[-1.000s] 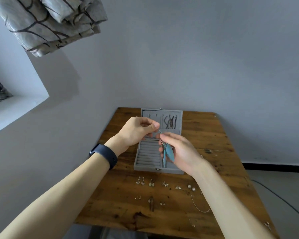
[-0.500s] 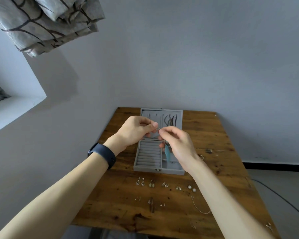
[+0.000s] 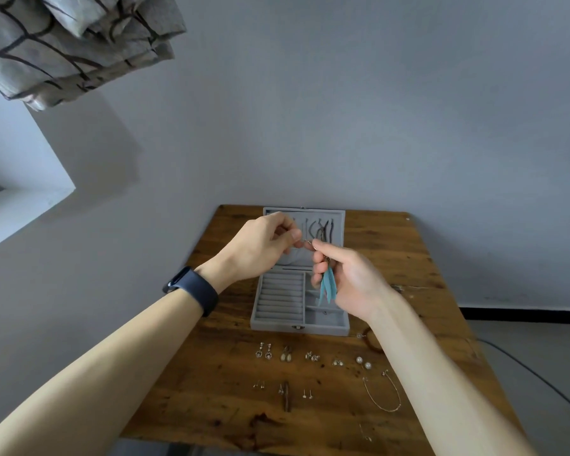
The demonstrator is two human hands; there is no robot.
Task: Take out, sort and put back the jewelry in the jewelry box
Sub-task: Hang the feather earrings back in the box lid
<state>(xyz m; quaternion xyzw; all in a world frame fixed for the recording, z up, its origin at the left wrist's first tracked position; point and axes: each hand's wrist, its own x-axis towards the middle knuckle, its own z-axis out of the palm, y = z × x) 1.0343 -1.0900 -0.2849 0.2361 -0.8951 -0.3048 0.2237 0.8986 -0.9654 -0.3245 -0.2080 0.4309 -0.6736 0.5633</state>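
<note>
Jewelry box (image 3: 298, 329) sits open at the back of the wooden table (image 3: 392, 245), with small earrings (image 3: 287, 356) in rows and a thin chain (image 3: 384, 394) lying in front of it. Above the box, the right hand (image 3: 352, 281) pinches a teal feather earring (image 3: 328, 286) by its top. The left hand (image 3: 260, 251) has its fingers curled, the fingertips pinching the earring's hook.

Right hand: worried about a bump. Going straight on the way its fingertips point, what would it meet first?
Probably the left hand, whose fingertips sit just ahead of the right hand holding the feather earring; behind them, the jewelry box lid. Depth unclear.
</note>
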